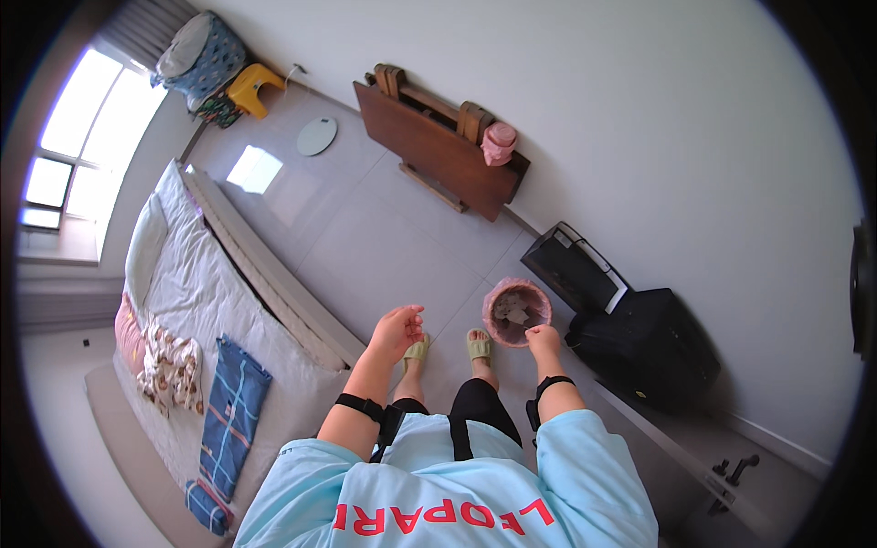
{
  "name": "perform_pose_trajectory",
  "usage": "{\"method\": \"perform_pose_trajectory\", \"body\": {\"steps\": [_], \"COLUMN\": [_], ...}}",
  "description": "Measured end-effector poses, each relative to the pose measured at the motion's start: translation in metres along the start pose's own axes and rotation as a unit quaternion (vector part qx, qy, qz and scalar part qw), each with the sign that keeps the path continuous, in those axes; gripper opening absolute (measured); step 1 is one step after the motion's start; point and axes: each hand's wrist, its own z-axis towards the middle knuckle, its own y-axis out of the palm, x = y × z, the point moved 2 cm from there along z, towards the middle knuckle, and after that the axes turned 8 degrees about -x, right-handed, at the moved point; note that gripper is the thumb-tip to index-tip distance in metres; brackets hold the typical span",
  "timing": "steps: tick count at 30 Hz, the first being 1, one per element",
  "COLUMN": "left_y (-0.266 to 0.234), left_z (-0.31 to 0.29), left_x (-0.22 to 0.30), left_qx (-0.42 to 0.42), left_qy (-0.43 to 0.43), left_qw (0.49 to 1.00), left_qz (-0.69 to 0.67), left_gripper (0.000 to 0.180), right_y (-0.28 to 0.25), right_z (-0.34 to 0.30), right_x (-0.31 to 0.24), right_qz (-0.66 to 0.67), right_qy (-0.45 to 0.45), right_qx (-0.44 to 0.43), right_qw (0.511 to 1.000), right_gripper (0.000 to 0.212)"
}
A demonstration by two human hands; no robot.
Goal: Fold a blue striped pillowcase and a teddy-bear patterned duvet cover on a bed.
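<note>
My right hand (pixel 543 340) is closed at the near rim of a round trash bin (pixel 492 321) lined with a pink bag. The fingertips appear to pinch the rim or the liner's edge; which of the two I cannot tell. Crumpled pale waste (pixel 514 309) lies inside the bin. To its left, my left hand (pixel 399 331) hangs in the air above the floor, fingers loosely bent and apart, with nothing visible in it. Both forearms wear black straps.
A black suitcase (pixel 639 352) and a black box (pixel 571 265) stand right of the bin. Against the wall leans a folded brown table (pixel 429 146) bearing a pink roll (pixel 499 144). A bed (pixel 183 265) fills the left. Farther back are a round scale (pixel 317 136) and a yellow stool (pixel 253 89).
</note>
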Motion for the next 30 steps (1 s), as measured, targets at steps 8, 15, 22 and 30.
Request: {"method": "perform_pose_trajectory", "body": {"steps": [8,15,22,30], "left_y": [0.003,-0.020,-0.117,-0.337], "left_z": [-0.021,-0.054,-0.138,-0.300], "left_x": [-0.024,-0.024,-0.030,-0.113], "left_qx": [0.003,-0.024,-0.019,0.100], "left_qy": [0.019,0.072,0.154,0.281], "left_qw": [0.999,0.996,0.977,0.898], "left_qz": [-0.026,-0.057,-0.148,-0.324], "left_gripper": [0.011,0.014,0.011,0.010], "right_y": [0.001,-0.010,0.024,0.176], "right_z": [0.001,-0.025,-0.039,-0.132], "right_x": [0.021,0.024,0.001,-0.148], "right_qz": [-0.052,-0.087,-0.061,-0.006], "right_qy": [0.038,-0.052,-0.082,-0.178], "right_qx": [-0.015,0.000,-0.076,-0.224], "right_qw": [0.998,0.995,0.992,0.958], "right_gripper": [0.022,0.016,0.013,0.017]}}
